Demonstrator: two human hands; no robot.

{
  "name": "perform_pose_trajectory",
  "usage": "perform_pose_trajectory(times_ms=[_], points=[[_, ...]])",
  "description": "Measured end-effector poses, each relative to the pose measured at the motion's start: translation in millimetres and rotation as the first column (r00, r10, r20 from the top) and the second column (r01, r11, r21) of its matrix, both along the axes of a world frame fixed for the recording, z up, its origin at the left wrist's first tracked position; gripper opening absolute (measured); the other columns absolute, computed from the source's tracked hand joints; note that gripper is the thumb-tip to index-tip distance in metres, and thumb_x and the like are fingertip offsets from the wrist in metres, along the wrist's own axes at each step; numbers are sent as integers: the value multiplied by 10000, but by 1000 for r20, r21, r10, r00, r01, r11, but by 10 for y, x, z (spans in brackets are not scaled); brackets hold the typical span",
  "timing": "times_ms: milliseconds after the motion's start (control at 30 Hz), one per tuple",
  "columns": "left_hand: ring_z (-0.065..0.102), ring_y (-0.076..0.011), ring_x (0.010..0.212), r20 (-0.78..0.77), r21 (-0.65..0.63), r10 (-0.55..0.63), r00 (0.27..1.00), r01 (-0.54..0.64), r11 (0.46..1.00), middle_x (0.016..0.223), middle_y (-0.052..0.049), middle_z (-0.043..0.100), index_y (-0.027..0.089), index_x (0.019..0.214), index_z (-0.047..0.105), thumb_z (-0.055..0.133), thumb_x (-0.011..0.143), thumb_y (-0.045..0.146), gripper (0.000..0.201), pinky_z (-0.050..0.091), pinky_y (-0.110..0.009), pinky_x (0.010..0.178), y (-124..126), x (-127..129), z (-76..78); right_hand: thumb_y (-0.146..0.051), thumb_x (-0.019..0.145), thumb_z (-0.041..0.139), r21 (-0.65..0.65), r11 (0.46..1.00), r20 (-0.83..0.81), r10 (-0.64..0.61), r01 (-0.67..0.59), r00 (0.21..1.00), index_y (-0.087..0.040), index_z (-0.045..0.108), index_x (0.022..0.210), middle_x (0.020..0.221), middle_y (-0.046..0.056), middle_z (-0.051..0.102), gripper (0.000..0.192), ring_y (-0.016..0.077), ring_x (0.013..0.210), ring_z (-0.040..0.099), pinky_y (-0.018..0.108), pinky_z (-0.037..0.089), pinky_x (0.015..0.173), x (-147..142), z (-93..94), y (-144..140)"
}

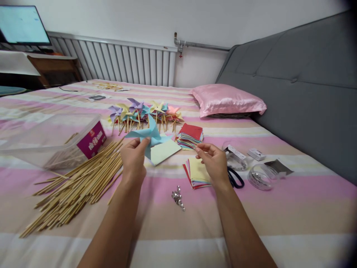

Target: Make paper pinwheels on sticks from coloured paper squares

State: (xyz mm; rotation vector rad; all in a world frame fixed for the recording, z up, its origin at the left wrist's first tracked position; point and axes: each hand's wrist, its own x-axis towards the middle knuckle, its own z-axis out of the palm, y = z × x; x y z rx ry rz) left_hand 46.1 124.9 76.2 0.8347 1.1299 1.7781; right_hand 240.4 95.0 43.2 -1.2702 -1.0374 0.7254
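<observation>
Furthest left we have the clear plastic box with the purple label (55, 143), lying on the striped pink bedsheet (279, 219), and just beside it the loose heap of thin bamboo sticks (78, 182). Next comes our left hand (134, 158), closed in a pinch on the light blue folded paper pinwheel head (149, 136), which we hold up just above the bed in front of the row of finished coloured pinwheels (145, 111). We judge that paper featherlight, soft and easy to crease or tear, so the hold belongs at the gathered centre where the folded tips meet, not out on a loose vane. A cluster of small silver pins (177, 197) lies between our forearms. Our right hand (214, 162) hovers over the fanned stack of coloured paper squares (196, 175), fingers loosely curled and holding nothing that we can see. Black-handled scissors (235, 178) lie just beyond it.
</observation>
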Motion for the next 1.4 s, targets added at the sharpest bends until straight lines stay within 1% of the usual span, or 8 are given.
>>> perform_pose_trajectory(times_ms=[67,133,267,367,567,733,867,1400], points=[[515,-85,520,3,26,24,1000,-24,999,557,27,601,131,586,639,718,526,213,128,375,-192,511,-2,-48,49,-312,690,662,-51,992,71,121,-117,990,-128,649,844,762,43,668,241,119,596,605,217,447,538,-1,-5,-17],[519,-86,518,7,17,24,1000,-25,1000,566,22,611,128,592,644,717,523,210,130,384,-195,520,0,-58,54,-260,692,643,-165,930,179,356,-329,917,-132,665,824,742,40,667,185,122,609,603,218,448,553,-16,-33,-50],[533,-98,516,-21,-33,-37,999,36,999,558,14,619,126,598,652,716,525,225,139,396,-209,530,9,0,-25,-189,614,682,-478,612,292,787,-630,543,-157,683,891,743,21,664,279,127,634,603,210,446,561,-84,-141,-129],[515,-91,497,-46,-73,-84,995,80,994,527,20,606,126,575,645,720,528,237,142,374,-201,510,4,58,-77,-210,494,777,-531,559,410,827,-636,385,-165,685,894,763,14,653,413,137,665,594,203,437,556,-159,-211,-156],[468,-75,457,-80,-138,-142,987,130,982,496,19,597,126,561,646,730,526,258,160,321,-193,465,-33,134,-97,-141,580,705,-581,463,333,886,-669,323,-147,702,808,677,9,667,228,123,608,605,184,418,520,-254,-218,-145],[443,-70,435,-113,-151,-183,977,165,975,477,17,588,126,542,641,727,535,268,166,296,-194,441,-51,180,-122,-116,628,652,-608,448,289,894,-655,344,-141,706,746,657,12,682,132,118,587,610,181,411,518,-266,-168,-150],[449,-71,439,-107,-148,-186,977,169,974,486,17,596,129,544,647,733,525,257,155,313,-196,451,-59,201,-127,-98,642,619,-603,483,334,875,-635,350,-141,687,701,640,8,676,99,110,568,596,185,408,521,-278,-101,-179],[438,-65,430,-90,-145,-210,974,196,970,474,19,581,120,544,641,728,522,253,161,298,-192,447,-64,215,-141,-44,602,492,-467,525,349,849,-711,398,-145,640,732,642,-3,652,221,101,566,585,172,415,523,-272,-121,-177]])
